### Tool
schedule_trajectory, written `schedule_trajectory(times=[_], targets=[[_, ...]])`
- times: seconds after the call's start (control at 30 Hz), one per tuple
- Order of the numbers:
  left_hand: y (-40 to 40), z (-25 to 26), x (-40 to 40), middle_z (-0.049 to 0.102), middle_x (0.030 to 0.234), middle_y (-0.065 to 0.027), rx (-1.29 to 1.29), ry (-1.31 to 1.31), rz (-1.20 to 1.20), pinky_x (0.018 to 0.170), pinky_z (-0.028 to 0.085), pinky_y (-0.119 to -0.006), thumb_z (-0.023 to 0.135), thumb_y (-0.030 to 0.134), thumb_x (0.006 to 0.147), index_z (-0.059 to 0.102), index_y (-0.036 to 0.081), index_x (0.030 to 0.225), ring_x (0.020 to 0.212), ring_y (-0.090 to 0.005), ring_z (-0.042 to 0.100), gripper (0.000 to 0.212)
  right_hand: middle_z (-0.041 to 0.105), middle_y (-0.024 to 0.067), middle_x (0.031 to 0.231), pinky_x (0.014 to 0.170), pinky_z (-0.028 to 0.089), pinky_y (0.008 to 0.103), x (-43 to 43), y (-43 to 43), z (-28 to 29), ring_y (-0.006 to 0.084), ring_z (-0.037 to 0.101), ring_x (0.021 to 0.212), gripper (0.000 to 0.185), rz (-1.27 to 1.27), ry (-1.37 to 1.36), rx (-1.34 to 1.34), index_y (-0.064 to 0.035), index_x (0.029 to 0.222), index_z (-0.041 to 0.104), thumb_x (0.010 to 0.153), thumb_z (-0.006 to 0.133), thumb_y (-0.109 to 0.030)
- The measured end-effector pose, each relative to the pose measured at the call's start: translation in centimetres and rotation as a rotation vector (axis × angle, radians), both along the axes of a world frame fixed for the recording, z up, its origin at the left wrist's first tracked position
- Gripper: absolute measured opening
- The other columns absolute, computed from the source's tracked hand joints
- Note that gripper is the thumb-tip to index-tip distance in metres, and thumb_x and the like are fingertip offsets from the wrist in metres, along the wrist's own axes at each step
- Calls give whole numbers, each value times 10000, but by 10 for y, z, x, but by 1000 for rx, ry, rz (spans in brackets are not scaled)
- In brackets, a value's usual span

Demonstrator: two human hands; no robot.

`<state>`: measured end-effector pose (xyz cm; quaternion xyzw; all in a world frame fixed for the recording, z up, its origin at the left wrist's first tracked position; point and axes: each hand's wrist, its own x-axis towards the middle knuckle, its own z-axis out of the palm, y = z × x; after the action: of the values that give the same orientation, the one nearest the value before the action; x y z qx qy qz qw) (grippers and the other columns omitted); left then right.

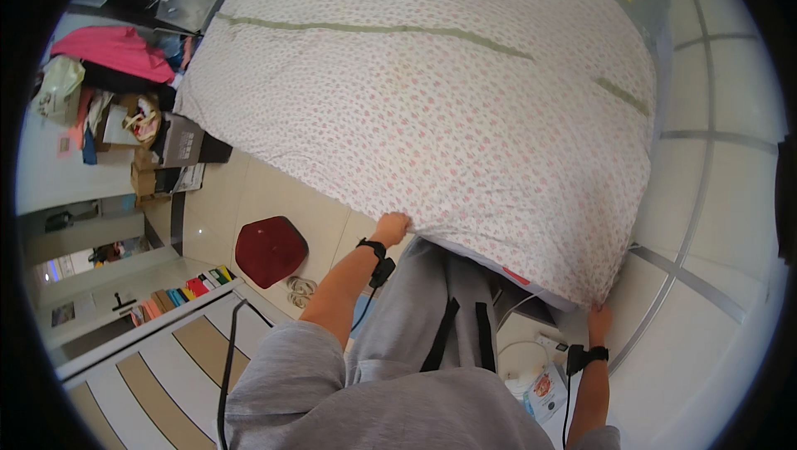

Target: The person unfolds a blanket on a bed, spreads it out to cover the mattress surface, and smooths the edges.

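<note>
A white bed cover with small pink flowers [436,132] is spread over a bed before me, with green strips showing across its far part. My left hand [393,228] grips the cover's near edge at the middle of the view. At the near right corner, beside the tiled wall, my right hand [599,320] holds the cover's edge between its fingers. Between the two hands the edge hangs over a pale mattress side [464,251], where a red patch [516,275] shows. Folds run from both grips. Each wrist wears a black strap with a cabled device.
A dark red stool [271,251] and a pair of sandals [301,291] are on the floor at left. Boxes and a grey bin [177,142] stand by the far left corner. A white cable [520,305] and a printed bag [546,393] lie low at right.
</note>
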<state>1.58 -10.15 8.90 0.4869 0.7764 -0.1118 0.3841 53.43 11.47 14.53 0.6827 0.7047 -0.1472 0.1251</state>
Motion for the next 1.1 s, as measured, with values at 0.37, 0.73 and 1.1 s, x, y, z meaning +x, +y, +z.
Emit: schedule_trajectory(times=[0.37,0.73,1.1], targets=[[21,-10,3,496,904,-89,12,19,134,737,344,-360,479,62,651,498,93,865,895,-241,447,217,528,193,806,694,382,388,36,37,-27,299,498,796,307,-56,-130,-496,52,843,494,702,474,-220],[161,46,6,175,1225,-161,680,56,157,877,246,-401,562,134,636,210,116,1193,1112,-333,206,659,332,196,1137,867,255,384,-201,102,21,316,303,1061,505,682,577,133,-56,1120,349,640,504,-71],[217,18,-32,286,1176,-149,566,1,9,805,310,-441,558,303,613,336,91,1128,1083,-300,263,600,195,123,1247,851,141,543,-282,142,-1,342,144,1142,557,738,193,42,-153,1170,311,679,511,-322]])
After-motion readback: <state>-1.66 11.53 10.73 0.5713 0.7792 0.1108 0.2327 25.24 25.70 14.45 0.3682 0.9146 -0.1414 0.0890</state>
